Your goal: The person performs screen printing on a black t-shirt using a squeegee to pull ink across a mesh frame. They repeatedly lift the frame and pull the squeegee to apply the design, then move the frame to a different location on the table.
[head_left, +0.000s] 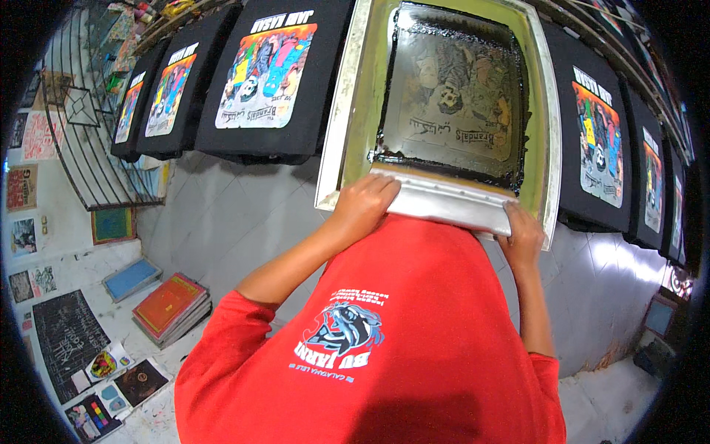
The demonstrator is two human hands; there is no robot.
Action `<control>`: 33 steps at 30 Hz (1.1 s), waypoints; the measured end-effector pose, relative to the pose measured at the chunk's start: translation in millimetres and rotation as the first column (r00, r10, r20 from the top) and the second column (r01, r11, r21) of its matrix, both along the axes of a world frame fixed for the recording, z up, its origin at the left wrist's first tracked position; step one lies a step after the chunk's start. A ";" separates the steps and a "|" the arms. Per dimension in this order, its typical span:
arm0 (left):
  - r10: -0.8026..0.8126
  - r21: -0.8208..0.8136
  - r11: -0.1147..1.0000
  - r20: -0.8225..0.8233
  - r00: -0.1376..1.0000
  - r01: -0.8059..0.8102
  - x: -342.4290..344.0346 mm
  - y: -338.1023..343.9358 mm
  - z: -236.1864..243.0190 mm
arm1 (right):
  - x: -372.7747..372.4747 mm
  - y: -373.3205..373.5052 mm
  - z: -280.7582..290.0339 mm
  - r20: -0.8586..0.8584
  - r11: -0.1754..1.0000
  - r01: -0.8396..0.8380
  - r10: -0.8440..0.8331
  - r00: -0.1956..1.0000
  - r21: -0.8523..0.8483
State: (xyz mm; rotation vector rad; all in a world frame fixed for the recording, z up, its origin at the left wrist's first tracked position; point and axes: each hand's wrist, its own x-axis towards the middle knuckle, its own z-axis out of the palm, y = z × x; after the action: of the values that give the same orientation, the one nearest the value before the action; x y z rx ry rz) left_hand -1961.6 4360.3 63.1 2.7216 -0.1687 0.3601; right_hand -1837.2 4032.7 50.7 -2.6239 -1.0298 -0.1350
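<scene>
A screen-printing frame (327,89) with a pale green border lies at the top centre. Dark ink (451,152) covers its inner panel, through which a picture shows faintly. A long metal squeegee (448,194) lies across the near end of the screen. My left hand (366,200) grips its left end, fingers curled over it, and my right hand (521,233) grips its right end. Both forearms come up either side of my red shirt, close to the frame's near edge.
Black T-shirts with colourful prints (266,74) lie on boards in a row at left and right (592,140). A metal rack (89,148) stands at far left. Grey tiled floor (207,214) lies below, with stacked coloured screens (166,303) and papers on a white surface at lower left.
</scene>
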 end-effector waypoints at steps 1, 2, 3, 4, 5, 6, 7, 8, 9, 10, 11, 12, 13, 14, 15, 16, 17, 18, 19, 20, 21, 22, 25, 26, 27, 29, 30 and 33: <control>-0.001 0.017 1.000 0.060 0.998 0.000 3.8 1.6 -11.1 | 2.5 2.0 -3.8 0.047 1.000 0.007 -0.007 0.999 0.006; 0.009 0.031 0.999 0.030 1.000 -0.010 11.0 4.7 -12.0 | 7.9 4.1 -7.4 0.043 1.000 0.001 -0.001 0.999 0.017; 0.014 0.037 0.999 0.008 1.000 -0.014 19.6 5.4 -13.2 | 15.7 4.2 -8.1 0.047 1.000 0.001 -0.002 0.999 0.020; 0.015 0.043 0.999 -0.014 1.000 -0.015 26.4 5.5 -13.8 | 23.4 5.5 -8.2 0.051 1.000 0.004 -0.005 0.999 0.023; -0.017 -0.004 1.000 -0.013 1.000 0.017 28.8 9.3 -7.1 | 29.4 6.4 0.1 0.015 0.999 -0.029 0.029 0.999 0.036; 0.007 0.013 1.000 -0.060 0.998 -0.006 32.2 12.1 -2.4 | 30.9 10.2 11.2 -0.033 1.000 -0.015 0.015 0.999 -0.001; 0.001 -0.021 1.000 -0.068 0.998 -0.002 28.5 12.1 5.2 | 25.4 10.7 22.7 -0.063 1.000 -0.018 0.017 0.998 -0.015; -0.006 -0.050 0.999 -0.073 0.997 0.003 23.9 11.4 14.4 | 21.6 10.3 31.7 -0.091 1.000 -0.020 0.017 0.996 -0.024; 0.007 -0.030 1.000 -0.065 0.998 -0.009 15.5 7.8 21.3 | 18.2 7.6 31.8 -0.084 0.999 -0.031 0.029 0.996 -0.014; 0.018 -0.013 1.000 -0.060 0.998 -0.019 7.1 4.8 24.6 | 12.1 3.7 27.6 -0.081 0.999 -0.040 0.039 0.996 -0.008; 0.005 -0.010 1.000 -0.104 0.995 -0.006 4.2 6.5 23.4 | 6.8 2.4 22.4 -0.082 0.999 -0.051 0.051 0.995 0.004; -0.006 -0.003 1.000 -0.097 0.995 0.006 3.2 6.3 18.8 | 3.6 2.1 19.1 -0.067 0.999 -0.040 0.041 0.997 0.023; -0.014 0.004 1.000 -0.090 0.996 0.015 2.6 5.5 11.9 | 1.0 1.8 15.7 -0.053 0.999 -0.030 0.033 0.998 0.043; -0.018 0.017 1.000 -0.080 0.997 0.019 2.7 4.9 8.5 | 0.0 3.3 10.0 -0.035 0.997 -0.027 0.029 0.999 0.069; 0.004 0.002 1.000 -0.070 0.998 -0.004 3.5 1.2 6.5 | 0.4 6.1 3.7 0.033 0.996 -0.006 0.003 0.999 0.094; 0.009 0.015 1.000 -0.049 0.999 -0.008 8.1 1.7 3.7 | 3.8 7.5 0.5 0.055 0.995 -0.002 -0.004 0.998 0.098; 0.016 0.027 1.000 -0.029 0.999 -0.015 11.7 2.7 1.0 | 7.2 12.9 1.0 0.077 0.995 0.001 -0.008 0.997 0.102; 0.023 0.040 0.999 -0.007 1.000 -0.023 15.7 4.2 0.0 | 12.2 16.1 2.3 0.099 0.994 0.002 -0.013 0.995 0.107; 0.035 0.032 0.999 -0.067 0.997 -0.032 19.5 7.4 1.0 | 19.0 15.6 9.3 0.035 0.998 -0.005 0.003 0.999 0.063; 0.025 0.021 1.000 -0.099 0.995 -0.023 22.8 9.9 5.3 | 22.4 13.4 11.8 0.019 0.997 -0.026 0.025 1.000 0.070; 0.015 0.010 1.000 -0.129 0.992 -0.013 23.6 11.2 11.4 | 25.2 9.6 14.0 0.003 0.996 -0.048 0.048 0.999 0.078; 0.004 -0.001 1.000 -0.159 0.987 -0.005 23.2 11.4 18.2 | 26.6 6.9 16.7 -0.011 0.994 -0.070 0.071 0.997 0.087; -0.050 -0.020 0.999 -0.112 0.992 0.048 10.8 6.7 20.7 | 9.0 6.2 19.6 -0.063 1.000 0.005 -0.003 0.998 0.022; -0.066 -0.021 0.998 -0.105 0.992 0.064 8.9 5.1 18.2 | 5.6 6.0 20.0 -0.089 1.000 0.025 -0.026 0.996 -0.004; -0.055 -0.011 0.998 -0.112 0.992 0.055 9.3 4.0 15.2 | 6.3 6.8 17.9 -0.058 1.000 0.021 -0.020 0.998 0.022; -0.035 0.008 0.999 -0.133 0.991 0.036 12.8 2.9 10.8 | 10.5 9.0 11.1 -0.002 0.997 0.011 -0.011 1.000 0.070; -0.041 0.007 0.999 -0.147 0.988 0.043 15.0 3.9 12.4 | 13.1 10.0 12.2 -0.009 0.997 -0.005 0.006 1.000 0.080; -0.057 0.043 0.997 -0.149 0.987 0.064 17.6 5.4 12.1 | 18.9 10.9 22.7 -0.012 0.994 -0.059 0.061 0.998 0.095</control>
State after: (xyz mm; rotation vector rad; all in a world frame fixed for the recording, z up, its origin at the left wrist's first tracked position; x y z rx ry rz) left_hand -1944.0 4365.7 75.1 2.7702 -0.2206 0.1385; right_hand -1818.2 4043.6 73.4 -2.5030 -1.0692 -0.1470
